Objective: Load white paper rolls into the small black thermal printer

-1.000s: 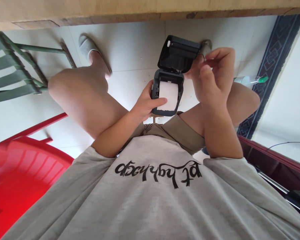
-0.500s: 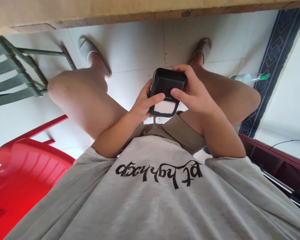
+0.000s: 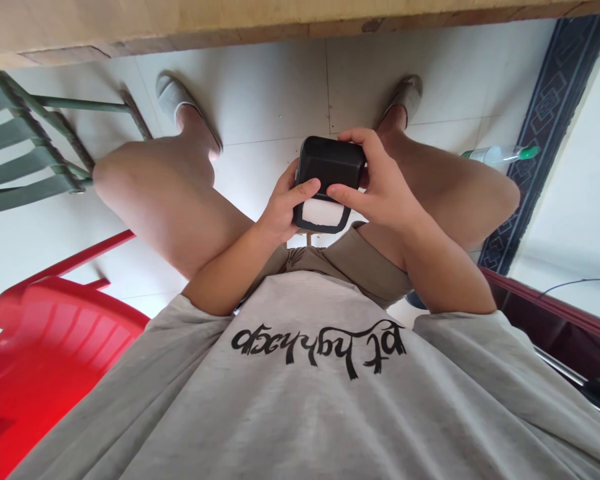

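Presently in hand: small black printer [image 3: 349,212], held in front of the lap, between the thighs, tilted slightly, well apart from the worktop [image 3: 230,28].
Printer lid: dark lid [image 3: 333,155] lying down over the far part of the case; whether it is latched, cannot tell.
Paper: white paper [image 3: 323,213] showing in the near end of the printer, framed by the dark rim of the case.
Left hand: left hand [image 3: 283,205] grasping the printer by its left side; thumb laid across the top, pointing inward; other fingers mostly hidden beside and under the case.
Right hand: right hand [image 3: 384,190] grasping the right side; thumb on top close to the lid's near edge, index finger curled round the far corner.
Thumbs: near each other, a small gap between the tips.
Clothing: grey shirt [image 3: 305,420] with black lettering, seen upside down; brown shorts [image 3: 380,267]; grey slippers [image 3: 173,95] on the tiled floor [image 3: 265,87].
Left side: green slatted chair [image 3: 27,159] near the left knee; red chair [image 3: 55,367] nearer the body.
Right side: clear bottle [image 3: 495,156] lying beyond the right thigh, partly hidden by it, its green cap [image 3: 529,153] over the dark patterned strip [image 3: 545,107].
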Demonstrator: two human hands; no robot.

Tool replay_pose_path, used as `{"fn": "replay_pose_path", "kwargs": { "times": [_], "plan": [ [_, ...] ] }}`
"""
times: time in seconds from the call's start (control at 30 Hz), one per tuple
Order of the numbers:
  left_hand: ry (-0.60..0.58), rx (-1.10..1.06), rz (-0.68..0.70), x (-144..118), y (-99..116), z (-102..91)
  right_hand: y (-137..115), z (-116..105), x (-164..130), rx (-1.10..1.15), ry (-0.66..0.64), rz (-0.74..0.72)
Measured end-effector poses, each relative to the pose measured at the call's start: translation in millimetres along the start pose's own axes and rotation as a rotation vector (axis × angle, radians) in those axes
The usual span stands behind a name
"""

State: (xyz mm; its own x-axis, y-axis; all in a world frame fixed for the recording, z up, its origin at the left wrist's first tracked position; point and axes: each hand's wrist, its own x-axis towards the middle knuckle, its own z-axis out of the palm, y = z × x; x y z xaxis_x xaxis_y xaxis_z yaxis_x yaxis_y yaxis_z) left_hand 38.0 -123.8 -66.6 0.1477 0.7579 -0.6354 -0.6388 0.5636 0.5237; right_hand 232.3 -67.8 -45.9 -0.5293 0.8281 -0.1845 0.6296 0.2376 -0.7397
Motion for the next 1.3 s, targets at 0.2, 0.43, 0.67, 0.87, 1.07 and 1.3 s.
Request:
{"fn": "replay_pose_path", "kwargs": {
  "times": [0.2, 0.43, 0.67, 0.87, 1.07, 1.3],
  "plan": [
    [0.041, -0.117, -0.043, 4, 2, 8.0, 2, 0, 2, -0.011, 0.022, 0.012],
    [0.085, -0.163, -0.043, 7, 3, 9.4, -5, -7, -2, -0.025, 0.057, -0.098],
    [0.101, -0.137, -0.061, 9, 3, 6.9, -4, -8, -1, -0.023, -0.013, -0.123],
    [0.144, -0.035, 0.048, 12, -2, 0.6, -1, -6, -1, -0.046, -0.036, -0.151],
    [0.122, -0.046, -0.023, 14, -3, 3.5, 0, -9, -2, -0.108, 0.007, -0.181],
    [0.082, 0.011, -0.05, 16, -8, 0.9, 5, -17, -3, -0.156, 0.318, -0.073]
  ]
}}
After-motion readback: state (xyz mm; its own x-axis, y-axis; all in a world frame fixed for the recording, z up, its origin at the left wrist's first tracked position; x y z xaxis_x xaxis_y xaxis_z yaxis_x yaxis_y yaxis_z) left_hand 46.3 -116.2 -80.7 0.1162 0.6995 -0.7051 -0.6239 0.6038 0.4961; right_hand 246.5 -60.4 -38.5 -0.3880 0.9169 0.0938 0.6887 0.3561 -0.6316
